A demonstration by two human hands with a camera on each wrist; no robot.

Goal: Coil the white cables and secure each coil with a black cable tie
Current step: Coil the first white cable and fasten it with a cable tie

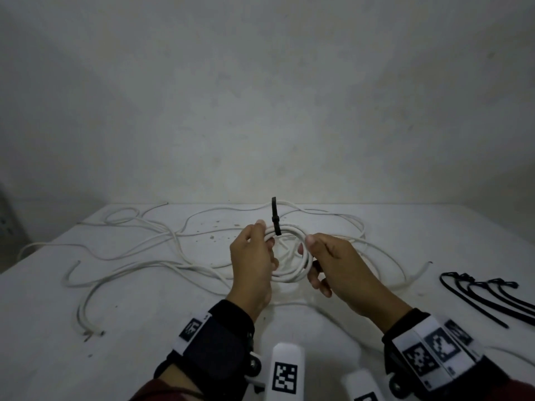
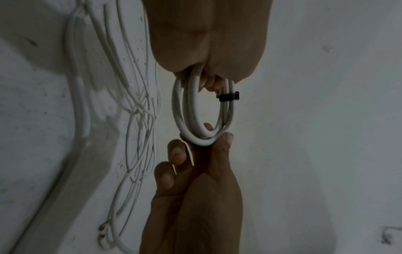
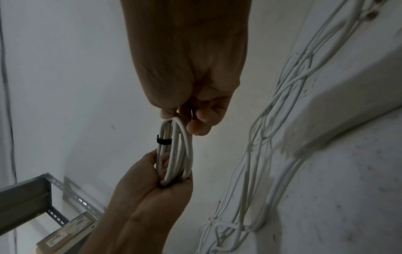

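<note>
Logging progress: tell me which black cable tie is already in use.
The black plastic cable tie wrapped around the white cable coil; the spare ties lie loose.

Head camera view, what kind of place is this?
Probably a plain workroom or storage corner: a bare white table against a blank wall, loose white cables strewn across it, and a slotted metal shelf frame nearby.

Loose white cables sprawl across the table's left and middle; near-left corner bare.
</note>
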